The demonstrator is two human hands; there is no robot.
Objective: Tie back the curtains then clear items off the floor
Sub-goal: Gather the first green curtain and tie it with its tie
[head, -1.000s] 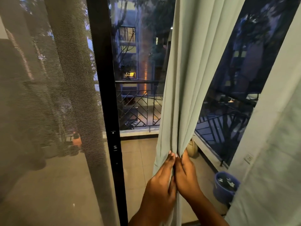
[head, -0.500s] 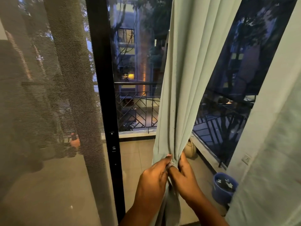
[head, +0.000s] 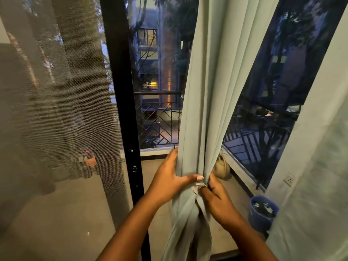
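Both hands clamped the pale green fabric curtain (head: pixel 205 102) gathered before the glass balcony door, the left hand (head: pixel 170 180) wrapping the bunch and the right hand (head: pixel 216 198) pinching a small pale tie (head: pixel 197 186) (barely visible) at its waist.

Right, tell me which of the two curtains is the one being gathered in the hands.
The pale green curtain in the middle, bunched between the left hand and right hand. The curtain at the right edge hangs loose, untouched.
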